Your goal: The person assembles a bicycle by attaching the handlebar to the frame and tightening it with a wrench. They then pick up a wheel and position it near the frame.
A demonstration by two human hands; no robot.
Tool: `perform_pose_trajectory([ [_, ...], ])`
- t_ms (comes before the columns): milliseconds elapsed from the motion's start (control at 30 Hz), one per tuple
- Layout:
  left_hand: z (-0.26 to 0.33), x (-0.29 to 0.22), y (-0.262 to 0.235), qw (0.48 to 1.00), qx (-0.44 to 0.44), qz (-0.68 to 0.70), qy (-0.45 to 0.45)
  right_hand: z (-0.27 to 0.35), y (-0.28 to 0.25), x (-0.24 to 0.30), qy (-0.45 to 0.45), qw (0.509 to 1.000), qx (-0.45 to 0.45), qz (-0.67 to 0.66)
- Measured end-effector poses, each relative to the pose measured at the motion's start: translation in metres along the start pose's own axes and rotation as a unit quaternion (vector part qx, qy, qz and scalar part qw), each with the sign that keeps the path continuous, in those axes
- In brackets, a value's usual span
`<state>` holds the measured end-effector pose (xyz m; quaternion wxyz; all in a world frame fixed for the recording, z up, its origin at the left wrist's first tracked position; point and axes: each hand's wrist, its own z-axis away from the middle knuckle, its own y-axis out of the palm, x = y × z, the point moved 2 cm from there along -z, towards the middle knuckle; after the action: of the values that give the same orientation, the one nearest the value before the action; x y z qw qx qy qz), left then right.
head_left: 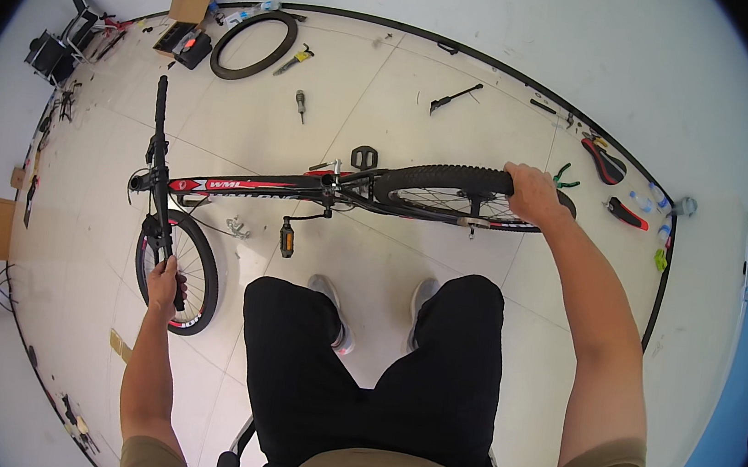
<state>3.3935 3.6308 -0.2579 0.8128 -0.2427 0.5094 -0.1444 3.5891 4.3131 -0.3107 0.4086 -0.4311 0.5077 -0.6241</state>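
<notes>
A black and red bicycle [255, 185] stretches across the floor in front of my knees, its handlebar to the left and its rear wheel to the right. No saddle shows on the frame. My left hand [163, 285] is closed around the near grip of the handlebar [159, 177]. Below that bar the front wheel [214, 284] is turned sharply toward me. On the right, my right hand [531, 194] rests over the top of the knobby rear tire [440, 177], fingers wrapped on it. One pedal [288, 238] points toward me, another pedal [364, 158] lies on the far side.
Beyond the bicycle lie a loose tire [255, 45], a yellow-handled tool [295, 59], a screwdriver-like tool [301, 105] and a black pump-like tool [455, 98]. Green-handled pliers [566, 176] and a black-red saddle [603, 162] are at right. An opened cardboard box [192, 2] stands far left.
</notes>
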Motion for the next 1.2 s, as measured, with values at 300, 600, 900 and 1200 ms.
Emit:
perform_pose_trajectory([
  [300,0.007,-0.008,0.004,1.0,0.013,0.001,-0.012,-0.001,0.0,-0.002,0.015,1.0,-0.001,-0.024],
  [600,-0.014,0.007,-0.012,1.0,0.011,-0.002,-0.025,-0.012,0.0,0.009,0.017,0.999,0.008,-0.027],
  [900,0.003,-0.007,0.002,0.998,0.034,0.022,-0.044,-0.01,-0.004,0.017,0.036,0.999,0.035,-0.018],
  [1200,-0.005,0.001,-0.003,1.0,0.015,0.009,-0.003,-0.021,-0.007,0.016,0.027,0.999,0.042,-0.006],
])
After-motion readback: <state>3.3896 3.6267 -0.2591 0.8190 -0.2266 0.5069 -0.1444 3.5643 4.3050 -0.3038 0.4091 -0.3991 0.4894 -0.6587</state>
